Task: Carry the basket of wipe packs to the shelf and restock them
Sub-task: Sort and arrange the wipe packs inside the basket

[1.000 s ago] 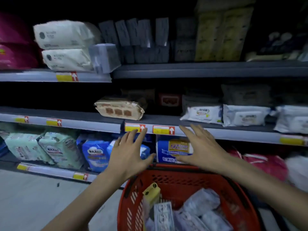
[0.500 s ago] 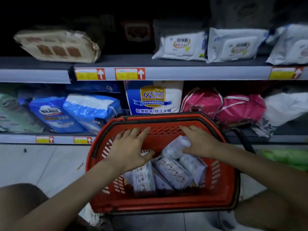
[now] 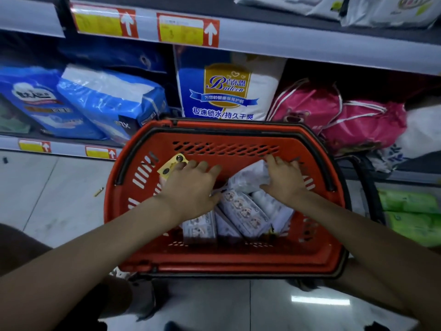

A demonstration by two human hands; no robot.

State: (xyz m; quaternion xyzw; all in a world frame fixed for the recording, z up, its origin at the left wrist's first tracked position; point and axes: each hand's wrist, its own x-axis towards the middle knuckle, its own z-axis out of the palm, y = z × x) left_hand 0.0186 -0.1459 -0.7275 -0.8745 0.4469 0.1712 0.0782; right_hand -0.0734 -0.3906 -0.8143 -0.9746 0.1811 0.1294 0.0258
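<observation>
As right hand (image 3: 285,181) touches packs (image 3: 243,211), red basket (image 3: 226,261)

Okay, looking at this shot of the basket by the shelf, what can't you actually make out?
1. How many white wipe packs lie in the red plastic basket: head view, the left hand and right hand cover some.
2. Pale upper-shelf packs: head view, cut off by the top edge.
3. Print on the yellow-and-red price tags: head view, too blurred.
4. Green packs: head view, cut by the right edge.
</observation>
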